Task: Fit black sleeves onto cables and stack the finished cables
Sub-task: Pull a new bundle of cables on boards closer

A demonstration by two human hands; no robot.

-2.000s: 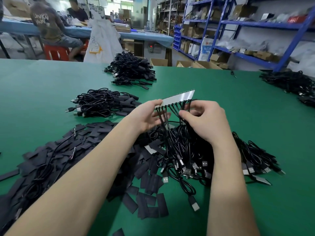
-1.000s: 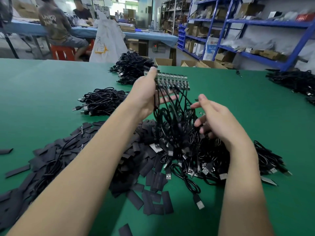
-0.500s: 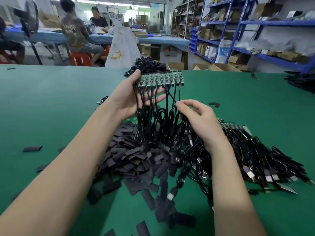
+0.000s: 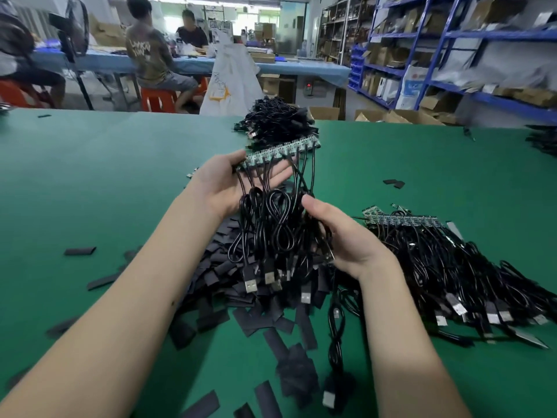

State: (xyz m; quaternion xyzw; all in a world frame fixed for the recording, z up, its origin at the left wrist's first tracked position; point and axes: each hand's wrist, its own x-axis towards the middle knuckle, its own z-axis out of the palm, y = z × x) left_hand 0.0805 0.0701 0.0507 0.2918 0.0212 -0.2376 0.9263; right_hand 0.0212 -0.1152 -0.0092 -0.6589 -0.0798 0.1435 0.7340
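Head view, left grip: my left hand [image 4: 232, 182] holds up a strip of small circuit boards [image 4: 283, 149], thumb at its left end, fingers nearly flat behind the wires.
Head view, right grip: my right hand [image 4: 340, 236] curls loosely round the hanging cables [image 4: 271, 230], gathering the black loops; the USB plugs dangle below.
Where the sleeves are: the black sleeves [image 4: 241, 300] lie heaped on the green tabletop [image 4: 105, 182] under the bundle, some scattered nearer me.
Done, I judge: a far pile of cables [image 4: 277, 122] looks like finished stock, though I cannot make out sleeves on them.
Left, I judge: this strip is bare of sleeves, and another pile of cabled strips [image 4: 446, 260] waits to my right.
In the way: tangled loops may snag when I separate them.
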